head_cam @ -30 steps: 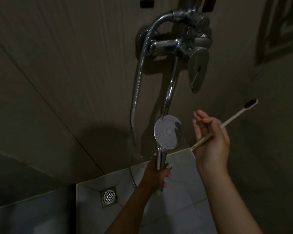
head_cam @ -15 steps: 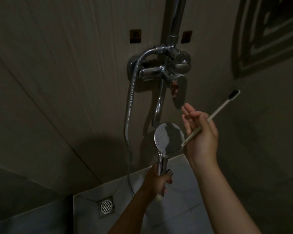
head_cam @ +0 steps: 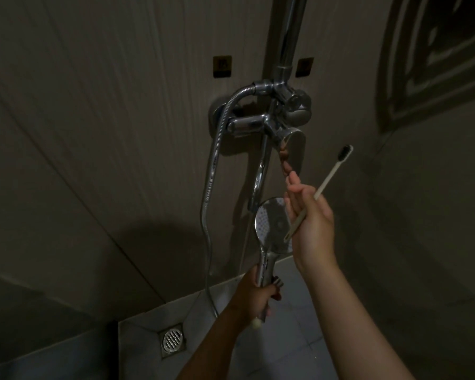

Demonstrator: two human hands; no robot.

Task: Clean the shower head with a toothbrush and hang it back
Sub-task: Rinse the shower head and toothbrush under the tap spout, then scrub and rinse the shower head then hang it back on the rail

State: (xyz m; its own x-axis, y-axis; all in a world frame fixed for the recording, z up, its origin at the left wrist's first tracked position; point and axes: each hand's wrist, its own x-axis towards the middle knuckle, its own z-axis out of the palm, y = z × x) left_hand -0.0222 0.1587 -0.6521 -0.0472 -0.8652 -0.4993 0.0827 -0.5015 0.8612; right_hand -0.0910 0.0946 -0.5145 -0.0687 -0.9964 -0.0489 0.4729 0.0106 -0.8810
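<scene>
left hand fingers wrapped around shower head handle | right hand fingers loosely curled, pinning toothbrush, bristles above fingertips

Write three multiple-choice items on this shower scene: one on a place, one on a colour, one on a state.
1. The floor drain lies
A. lower left of the hands
B. right of the toothbrush
C. above the tap

2. The toothbrush bristles are
A. white
B. black
C. red

3. The shower head is
A. hung on the riser
B. lying on the floor
C. held by its handle

Answers: A, the drain sits in the floor corner, lower left; B, the tip is dark on a pale handle in the right hand; C, the left hand grips the handle.
</scene>
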